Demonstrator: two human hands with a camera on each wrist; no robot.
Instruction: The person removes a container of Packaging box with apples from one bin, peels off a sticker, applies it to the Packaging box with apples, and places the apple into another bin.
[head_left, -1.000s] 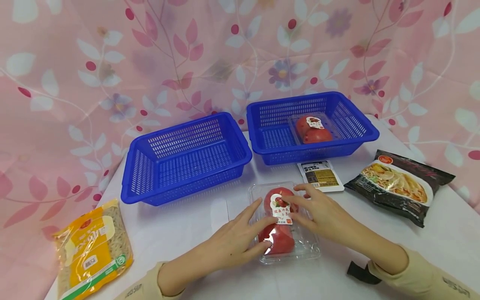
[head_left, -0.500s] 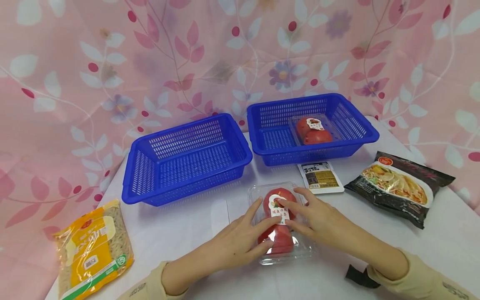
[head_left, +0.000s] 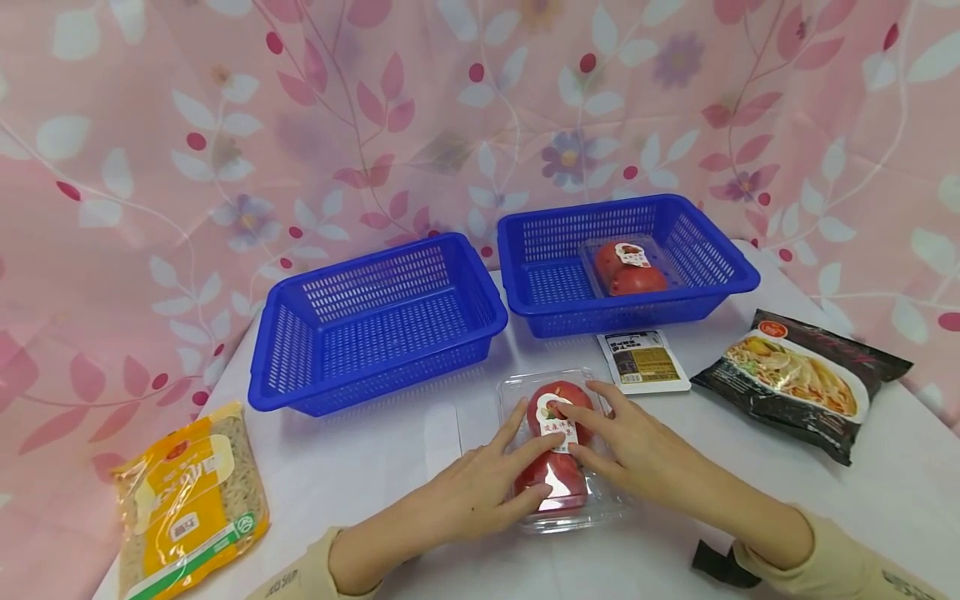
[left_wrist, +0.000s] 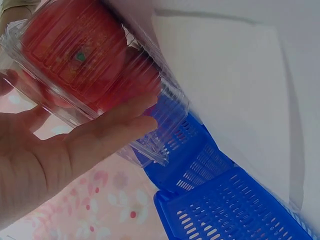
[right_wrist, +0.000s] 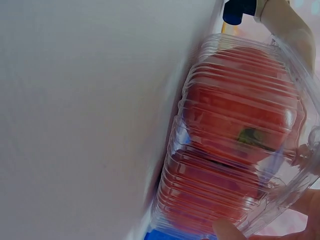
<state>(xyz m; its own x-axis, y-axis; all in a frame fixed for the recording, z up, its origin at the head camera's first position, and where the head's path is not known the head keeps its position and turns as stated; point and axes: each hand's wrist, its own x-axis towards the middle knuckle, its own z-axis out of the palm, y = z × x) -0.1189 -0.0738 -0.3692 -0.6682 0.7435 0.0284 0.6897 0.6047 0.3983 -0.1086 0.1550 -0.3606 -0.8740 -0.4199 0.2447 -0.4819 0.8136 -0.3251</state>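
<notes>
A clear plastic box with two red apples (head_left: 558, 486) lies on the white table in front of me, a white label (head_left: 558, 423) on its lid. My left hand (head_left: 467, 493) rests on the lid from the left, fingers spread and fairly straight. From the right, my right hand (head_left: 637, 440) touches the lid, its fingertips over the label. The left wrist view has the left fingers extended along the side of the box (left_wrist: 75, 60). In the right wrist view the ribbed side of the box (right_wrist: 225, 140) shows, with part of the right hand (right_wrist: 295, 225) at the lower edge.
An empty blue basket (head_left: 382, 375) stands at the back left. Beside it, another blue basket (head_left: 622, 312) holds a second apple box (head_left: 630, 271). A small flat packet (head_left: 643, 361) and a black noodle bag (head_left: 802, 379) lie right; a yellow noodle bag (head_left: 191, 500) lies left.
The right fingertips have slid a little left across the label, and the box has shifted slightly left with them. The left hand stays on the lid.
</notes>
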